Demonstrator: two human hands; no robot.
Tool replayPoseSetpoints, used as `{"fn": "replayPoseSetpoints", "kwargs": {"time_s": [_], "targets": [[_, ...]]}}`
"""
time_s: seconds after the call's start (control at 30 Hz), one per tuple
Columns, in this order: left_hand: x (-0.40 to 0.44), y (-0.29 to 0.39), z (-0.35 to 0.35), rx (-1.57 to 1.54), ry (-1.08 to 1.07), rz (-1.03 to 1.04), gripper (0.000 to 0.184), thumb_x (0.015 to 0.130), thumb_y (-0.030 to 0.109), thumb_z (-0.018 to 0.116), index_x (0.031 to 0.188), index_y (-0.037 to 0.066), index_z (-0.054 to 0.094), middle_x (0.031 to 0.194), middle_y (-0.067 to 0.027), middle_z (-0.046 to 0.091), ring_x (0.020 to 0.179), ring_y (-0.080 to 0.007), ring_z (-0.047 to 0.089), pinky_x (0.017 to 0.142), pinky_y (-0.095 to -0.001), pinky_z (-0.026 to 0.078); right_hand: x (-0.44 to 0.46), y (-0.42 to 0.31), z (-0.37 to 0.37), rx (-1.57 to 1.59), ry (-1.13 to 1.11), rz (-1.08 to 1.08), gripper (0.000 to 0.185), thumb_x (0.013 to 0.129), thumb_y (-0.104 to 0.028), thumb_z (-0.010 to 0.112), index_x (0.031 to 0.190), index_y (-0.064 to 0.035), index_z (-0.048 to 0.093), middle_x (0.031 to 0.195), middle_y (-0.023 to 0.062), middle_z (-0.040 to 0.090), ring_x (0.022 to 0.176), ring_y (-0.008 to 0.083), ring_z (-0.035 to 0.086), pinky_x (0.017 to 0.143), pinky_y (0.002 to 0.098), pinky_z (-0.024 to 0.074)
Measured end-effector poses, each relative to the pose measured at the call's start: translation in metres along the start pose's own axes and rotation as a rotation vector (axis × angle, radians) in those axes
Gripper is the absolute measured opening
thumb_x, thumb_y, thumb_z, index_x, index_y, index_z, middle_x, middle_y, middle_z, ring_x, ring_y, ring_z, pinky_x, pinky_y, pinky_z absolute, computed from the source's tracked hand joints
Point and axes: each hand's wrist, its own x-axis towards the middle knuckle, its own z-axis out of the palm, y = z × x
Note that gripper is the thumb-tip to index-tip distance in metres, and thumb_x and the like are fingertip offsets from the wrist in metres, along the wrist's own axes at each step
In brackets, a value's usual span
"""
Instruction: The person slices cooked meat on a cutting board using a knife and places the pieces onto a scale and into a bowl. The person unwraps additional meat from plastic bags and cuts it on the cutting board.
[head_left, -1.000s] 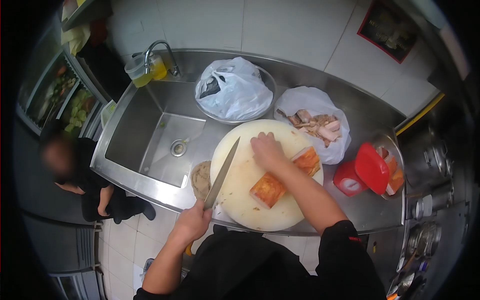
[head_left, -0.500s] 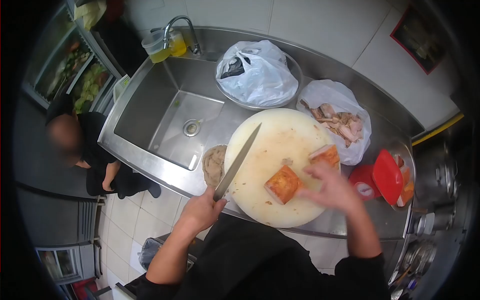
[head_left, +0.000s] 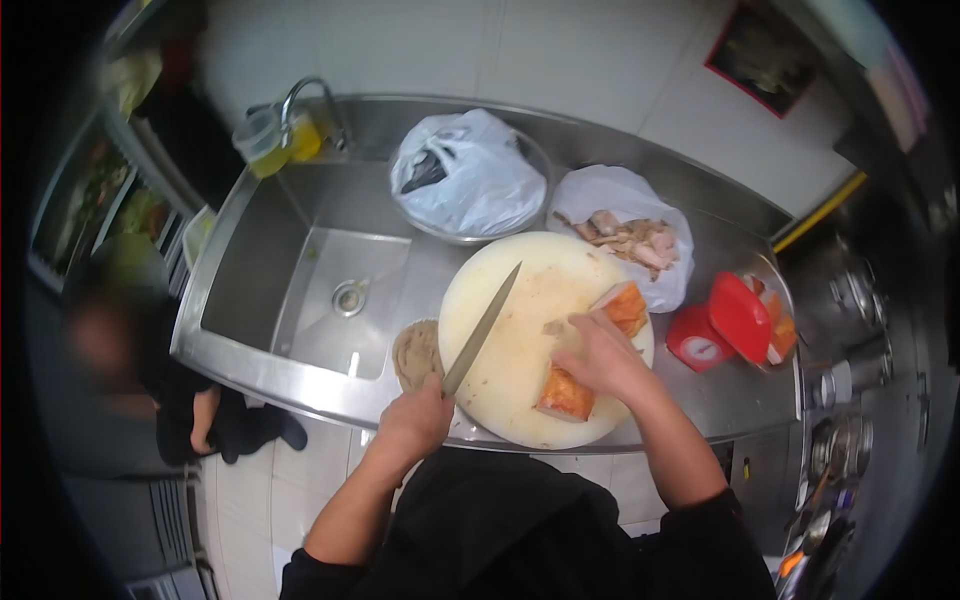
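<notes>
My left hand (head_left: 415, 420) is closed round the handle of a long knife (head_left: 484, 329). Its blade points away from me, over the left part of a round white cutting board (head_left: 500, 405). My right hand (head_left: 605, 357) reaches over the board's right side, fingers and thumb apart near a small scrap (head_left: 553, 328). Under its near edge lies a block of golden-crusted roast meat (head_left: 565, 396), partly covered by the hand; whether they touch I cannot tell. A second crusted piece (head_left: 624, 305) sits just beyond my fingers.
Left is a sink (head_left: 345, 335); a flat brown round thing (head_left: 415, 355) lies beside the board. Behind stand a bowl holding a white plastic bag (head_left: 465, 180) and an open bag of meat pieces (head_left: 675, 285). A red scale (head_left: 695, 340) is right. Another person (head_left: 180, 400) is far left.
My right hand has moved left and in over the meat block, now covering part of it. The camera view has shifted. My left hand keeps its hold on the knife.
</notes>
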Motion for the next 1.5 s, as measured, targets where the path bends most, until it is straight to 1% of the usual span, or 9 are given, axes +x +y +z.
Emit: {"fn": "replayPoseSetpoints", "kwargs": {"time_s": [0.3,0.5,0.67,0.83,0.97,1.1,1.2,1.3,1.5], "targets": [[0.005,-0.005,-0.007,0.024,-0.048,0.05,0.041,0.1,0.036,0.049,0.12,0.001,0.055,0.105,-0.0292,0.07,0.102,-0.0473,0.066,0.092,-0.0557,0.049,0.074,-0.011,0.044,-0.037,-0.142,0.025,0.015,0.084,-0.011,0.062,0.096,-0.0028,0.063,0.11,0.0249,0.059,0.102,0.0424,0.061,0.09,0.0475,0.049],[-0.001,-0.004,0.006,0.005,0.049,0.01,0.038,0.1,0.035,0.05,0.118,0.002,0.056,0.1,-0.0282,0.071,0.099,-0.0471,0.067,0.089,-0.056,0.05,0.093,0.039,-0.077,-0.626,0.13,-0.011,0.042,0.096,-0.026,0.06,0.128,0.001,0.062,0.121,0.0264,0.066,0.114,0.0374,0.063,0.095,0.0474,0.051],[-0.007,0.009,0.011,0.076,0.125,-0.041,0.034,0.101,0.032,0.051,0.118,0.003,0.055,0.099,-0.0255,0.072,0.096,-0.0453,0.069,0.087,-0.0557,0.052,0.015,-0.007,-0.057,-0.277,-0.26,-0.179,0.07,0.078,-0.049,0.078,0.128,-0.0035,0.063,0.12,0.0247,0.062,0.117,0.04,0.06,0.095,0.0468,0.0513],[-0.013,0.031,0.011,0.198,0.148,-0.12,0.034,0.101,0.032,0.051,0.119,0.004,0.055,0.097,-0.0245,0.073,0.096,-0.0441,0.069,0.085,-0.0552,0.052,-0.004,0.013,0.006,0.028,-0.376,-0.235,0.072,0.084,-0.047,0.072,0.137,-0.0021,0.053,0.117,0.0231,0.063,0.111,0.035,0.064,0.094,0.0459,0.0534],[-0.006,0.042,0.023,0.294,0.207,-0.177,0.032,0.1,0.03,0.052,0.12,0.005,0.054,0.098,-0.0241,0.073,0.097,-0.0429,0.07,0.085,-0.0544,0.053,0.008,0.068,-0.031,1.321,-0.56,0.005,0.066,0.087,-0.038,0.069,0.14,-0.0027,0.052,0.119,0.0145,0.063,0.103,0.025,0.067,0.092,0.0385,0.0549],[-0.014,0.058,0.033,0.312,0.273,-0.173,0.031,0.099,0.031,0.053,0.117,0.006,0.055,0.097,-0.0248,0.072,0.095,-0.0433,0.07,0.083,-0.0544,0.053,-0.006,0.124,-0.109,1.59,-0.446,-0.093,0.054,0.092,-0.034,0.065,0.136,-0.0056,0.051,0.122,0.0137,0.063,0.105,0.0266,0.067,0.094,0.0403,0.0555],[-0.015,0.074,0.038,0.319,0.297,-0.172,0.029,0.099,0.031,0.053,0.114,0.005,0.055,0.093,-0.0247,0.072,0.092,-0.0441,0.07,0.081,-0.0551,0.053,-0.023,0.174,-0.16,1.412,-0.208,-0.073,0.059,0.091,-0.035,0.068,0.138,-0.0034,0.051,0.122,0.015,0.064,0.107,0.0254,0.067,0.094,0.0387,0.0549],[-0.008,0.087,0.045,0.338,0.301,-0.15,0.028,0.1,0.031,0.052,0.11,0.005,0.054,0.089,-0.0263,0.071,0.089,-0.0464,0.069,0.08,-0.0563,0.053,-0.047,0.195,-0.207,0.721,0.104,0.139,0.065,0.085,-0.03,0.074,0.138,0.0003,0.053,0.12,0.0153,0.066,0.107,0.0209,0.066,0.089,0.0343,0.0551],[0.004,0.082,0.043,0.326,0.334,-0.101,0.027,0.101,0.03,0.052,0.109,0.004,0.053,0.089,-0.0276,0.07,0.089,-0.0474,0.068,0.079,-0.0574,0.052,-0.054,0.234,-0.19,-0.155,0.265,0.435,0.086,0.067,-0.04,0.078,0.135,0.0049,0.051,0.127,0.0307,0.059,0.118,0.0424,0.062,0.1,0.0428,0.0509]]}}
